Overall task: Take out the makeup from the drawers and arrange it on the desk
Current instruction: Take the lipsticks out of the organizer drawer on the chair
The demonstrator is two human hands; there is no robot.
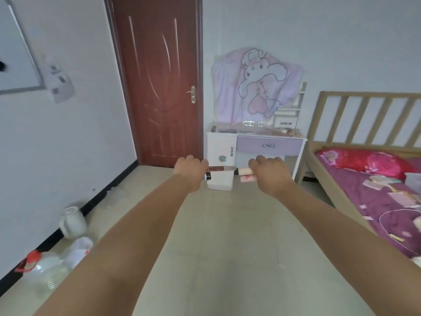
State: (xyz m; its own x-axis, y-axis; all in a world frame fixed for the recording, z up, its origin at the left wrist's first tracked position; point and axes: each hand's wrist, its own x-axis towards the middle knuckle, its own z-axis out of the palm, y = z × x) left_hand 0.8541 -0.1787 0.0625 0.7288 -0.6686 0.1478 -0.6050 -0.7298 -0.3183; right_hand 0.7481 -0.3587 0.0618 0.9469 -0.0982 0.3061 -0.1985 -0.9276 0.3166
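Both my arms stretch out toward a white dressing desk (218, 144) across the room. My left hand (190, 171) is shut on a long dark reddish makeup case (219, 168), with a black and white tube (207, 176) sticking out below it. In my right hand (270, 173) is a cream-coloured tube (245, 171), with a small pink item (247, 178) just under it. The desk's purple drawer (270, 145) is closed. A few small items lie on the desktop (287, 131); they are too blurred to name.
A pink cartoon cloth (255, 87) covers the desk's mirror. Under the desk stands a white stool (219, 182). A dark red door (159, 83) is to the left, a wooden bed (369, 179) with purple bedding to the right. A jug (73, 221) and bottles (43, 270) line the left wall.
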